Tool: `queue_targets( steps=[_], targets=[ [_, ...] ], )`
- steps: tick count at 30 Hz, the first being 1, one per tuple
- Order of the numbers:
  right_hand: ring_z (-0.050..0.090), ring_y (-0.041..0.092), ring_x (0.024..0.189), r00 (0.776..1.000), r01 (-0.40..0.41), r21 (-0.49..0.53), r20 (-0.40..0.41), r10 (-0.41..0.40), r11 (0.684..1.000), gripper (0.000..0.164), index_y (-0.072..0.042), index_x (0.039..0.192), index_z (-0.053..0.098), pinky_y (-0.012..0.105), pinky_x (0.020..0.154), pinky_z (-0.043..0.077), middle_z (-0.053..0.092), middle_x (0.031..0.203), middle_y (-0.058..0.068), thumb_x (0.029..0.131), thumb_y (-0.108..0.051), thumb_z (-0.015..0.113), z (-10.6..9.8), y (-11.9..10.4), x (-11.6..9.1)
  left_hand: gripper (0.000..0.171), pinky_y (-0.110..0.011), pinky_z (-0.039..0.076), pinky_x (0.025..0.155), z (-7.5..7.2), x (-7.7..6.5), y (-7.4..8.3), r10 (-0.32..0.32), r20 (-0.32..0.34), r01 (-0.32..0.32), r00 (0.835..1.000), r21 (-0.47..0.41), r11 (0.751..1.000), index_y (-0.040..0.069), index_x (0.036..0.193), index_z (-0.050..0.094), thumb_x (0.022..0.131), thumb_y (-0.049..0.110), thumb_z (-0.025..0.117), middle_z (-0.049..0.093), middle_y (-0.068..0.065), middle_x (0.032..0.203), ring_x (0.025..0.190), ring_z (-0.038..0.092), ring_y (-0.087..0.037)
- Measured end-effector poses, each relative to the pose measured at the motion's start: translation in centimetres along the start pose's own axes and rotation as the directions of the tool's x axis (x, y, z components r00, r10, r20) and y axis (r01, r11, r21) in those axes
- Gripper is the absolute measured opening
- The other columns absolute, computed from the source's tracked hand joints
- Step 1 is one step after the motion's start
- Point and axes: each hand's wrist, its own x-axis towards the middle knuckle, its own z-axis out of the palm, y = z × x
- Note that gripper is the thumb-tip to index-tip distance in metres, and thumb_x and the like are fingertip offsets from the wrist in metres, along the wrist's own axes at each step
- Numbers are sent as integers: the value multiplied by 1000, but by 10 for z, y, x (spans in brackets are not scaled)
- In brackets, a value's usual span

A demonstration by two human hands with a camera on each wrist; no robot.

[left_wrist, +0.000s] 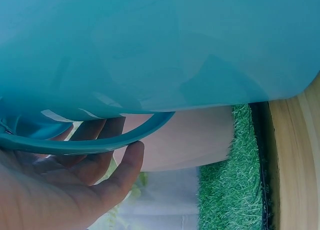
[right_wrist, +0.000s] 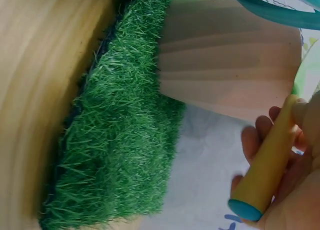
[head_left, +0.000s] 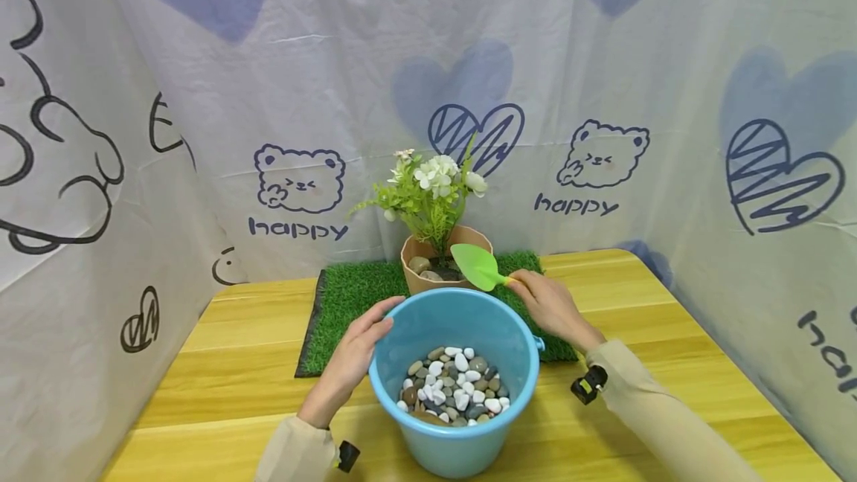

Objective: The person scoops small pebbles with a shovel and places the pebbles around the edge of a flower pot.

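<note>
A light blue bucket point(head_left: 455, 448) stands at the table's front, with white, grey and brown pebbles point(head_left: 458, 385) covering its bottom. My left hand point(head_left: 351, 355) holds the bucket's rim at its left side. In the left wrist view, the bucket's blue handle point(left_wrist: 95, 146) crosses in front of the fingers. My right hand point(head_left: 552, 307) grips a toy trowel by its yellow handle point(right_wrist: 267, 165). The trowel's green blade point(head_left: 475, 265) is raised above the bucket's far rim, in front of a beige flowerpot point(head_left: 416, 280); any load on it cannot be made out.
Larger stones point(head_left: 420, 265) lie in the flowerpot around a plant with white flowers point(head_left: 437, 175). Under the pot, a green artificial turf mat point(head_left: 348, 311) covers part of the wooden table point(head_left: 248, 333). A printed white cloth point(head_left: 301, 88) hangs behind and at both sides.
</note>
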Motion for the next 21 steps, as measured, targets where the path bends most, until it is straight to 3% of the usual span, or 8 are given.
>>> queue_targets(
  steps=[5,9,17,21],
  targets=[
    [47,17,67,997,-73,143,44,67,987,28,-11,104,59,31,62,40,53,78,4,107,-32,41,2,8,-9,44,-47,55,92,0,0,0,6,4,-6,1000,-10,1000,11,148,41,107,25,39,51,-21,142,119,59,-41],
    [45,17,66,995,-85,217,75,70,973,27,-9,108,56,31,61,40,49,78,4,107,-30,39,5,17,-17,45,-47,55,93,0,0,0,9,5,-9,1000,-7,1000,9,149,40,107,25,38,50,-21,142,120,59,-41],
    [47,17,66,981,-106,199,183,70,974,27,-9,117,53,32,61,42,51,79,7,107,-30,41,6,27,-29,44,-46,56,92,0,0,0,10,1,-10,1000,2,1000,11,148,41,107,26,39,51,-21,142,118,59,-41],
    [50,17,63,965,-136,184,248,88,974,21,-10,110,55,31,58,44,54,76,7,106,-28,45,5,30,-34,44,-46,56,91,0,0,0,11,0,-11,1000,1,1000,11,148,41,107,25,38,51,-22,141,118,60,-41]
  ],
)
